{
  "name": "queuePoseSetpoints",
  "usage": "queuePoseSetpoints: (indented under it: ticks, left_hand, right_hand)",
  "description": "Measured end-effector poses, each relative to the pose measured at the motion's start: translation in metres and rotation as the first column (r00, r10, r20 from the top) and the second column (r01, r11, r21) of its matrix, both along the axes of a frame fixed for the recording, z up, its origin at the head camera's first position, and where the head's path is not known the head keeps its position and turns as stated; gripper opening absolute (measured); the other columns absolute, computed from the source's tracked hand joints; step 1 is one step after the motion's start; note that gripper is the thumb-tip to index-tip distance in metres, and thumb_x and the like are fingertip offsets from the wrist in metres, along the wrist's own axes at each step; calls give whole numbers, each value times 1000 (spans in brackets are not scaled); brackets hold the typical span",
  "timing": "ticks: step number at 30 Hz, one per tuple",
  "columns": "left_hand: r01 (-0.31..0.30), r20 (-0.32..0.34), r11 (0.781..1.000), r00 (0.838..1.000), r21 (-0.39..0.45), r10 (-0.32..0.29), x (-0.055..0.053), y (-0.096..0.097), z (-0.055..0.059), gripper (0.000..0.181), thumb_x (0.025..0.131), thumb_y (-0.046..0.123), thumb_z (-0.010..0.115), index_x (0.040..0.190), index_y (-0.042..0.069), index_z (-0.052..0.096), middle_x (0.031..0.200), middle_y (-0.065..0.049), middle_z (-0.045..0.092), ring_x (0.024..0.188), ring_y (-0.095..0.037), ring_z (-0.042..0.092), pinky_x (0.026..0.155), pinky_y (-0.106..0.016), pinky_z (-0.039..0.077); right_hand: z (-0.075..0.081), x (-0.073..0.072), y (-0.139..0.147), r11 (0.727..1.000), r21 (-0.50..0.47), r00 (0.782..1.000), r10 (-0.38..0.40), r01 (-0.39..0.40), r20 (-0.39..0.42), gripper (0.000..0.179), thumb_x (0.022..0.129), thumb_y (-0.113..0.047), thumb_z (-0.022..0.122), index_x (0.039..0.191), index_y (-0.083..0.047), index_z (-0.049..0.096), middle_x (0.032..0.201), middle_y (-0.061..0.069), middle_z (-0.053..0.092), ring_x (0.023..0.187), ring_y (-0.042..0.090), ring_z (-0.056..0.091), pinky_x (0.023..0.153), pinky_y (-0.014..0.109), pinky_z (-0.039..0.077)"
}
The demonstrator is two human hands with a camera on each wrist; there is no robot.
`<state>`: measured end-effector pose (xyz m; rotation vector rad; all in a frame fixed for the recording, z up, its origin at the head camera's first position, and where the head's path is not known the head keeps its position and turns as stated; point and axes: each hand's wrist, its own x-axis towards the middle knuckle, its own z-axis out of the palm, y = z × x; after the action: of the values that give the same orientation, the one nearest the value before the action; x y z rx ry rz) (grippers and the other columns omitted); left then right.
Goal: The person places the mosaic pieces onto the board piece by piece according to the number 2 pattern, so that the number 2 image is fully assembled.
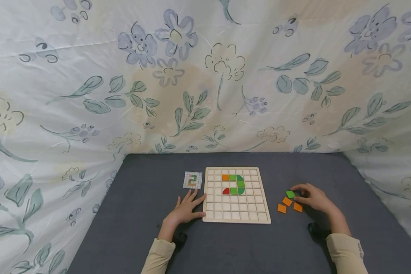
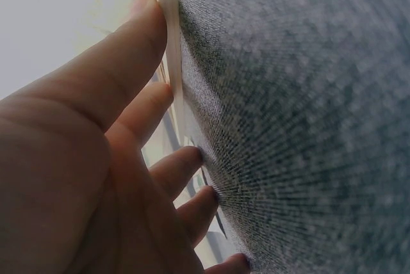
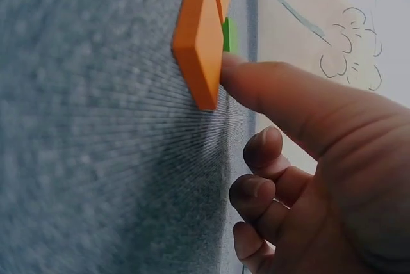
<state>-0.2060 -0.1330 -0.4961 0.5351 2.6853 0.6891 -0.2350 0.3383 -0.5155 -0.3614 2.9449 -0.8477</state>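
My left hand lies with its fingers spread beside the wooden grid board. Its thumb and index fingertip touch the board's left edge, which also shows in the left wrist view. On the board, orange and green square tiles plus green and red rounded pieces form a curved figure. To the right, my right hand pinches a green square tile between thumb and index finger. The other fingers curl loosely below in the right wrist view. Several orange square tiles lie close to that hand; one is near its thumb.
A small pattern card with a coloured figure on a grid lies left of the board, just beyond the left fingertips. The dark grey tabletop is bordered by a floral curtain at the back and sides.
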Motion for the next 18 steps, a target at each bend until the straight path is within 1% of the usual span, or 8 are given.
queuePoseSetpoints:
  ticks: [5,10,13,18]
  left_hand:
    - [7,-3,1000,1000,-2,-7,1,0,1,67,89,40,59,146,18,33,153,-17,17,141,-39,7,106,-68,2]
    - [7,1,1000,1000,-6,-7,1,0,1,67,89,40,59,146,18,32,153,-17,16,141,-39,7,106,-67,2]
    - [8,-1,1000,1000,-9,-8,1,0,1,68,88,41,59,146,18,32,154,-17,16,141,-39,6,106,-67,2]
    - [3,-5,1000,1000,-11,-3,1,1,1,68,88,40,60,146,18,33,153,-17,17,141,-39,7,106,-68,3]
  right_hand:
    - [-2,0,0,1000,2,1000,6,-6,-19,30,85,-23,68,110,-8,64,79,3,43,64,14,34,55,29,26]
    - [-2,-1,-2,1000,20,998,5,-4,-58,28,86,-24,67,109,-9,65,77,2,42,62,12,33,55,28,24]
    - [-1,-2,-4,999,33,997,-7,10,-79,28,85,-25,68,108,-10,66,76,1,42,62,12,34,55,28,24]
    - [0,-2,-9,999,43,996,-22,26,-92,28,85,-28,68,106,-10,66,76,0,44,64,12,36,55,28,25]
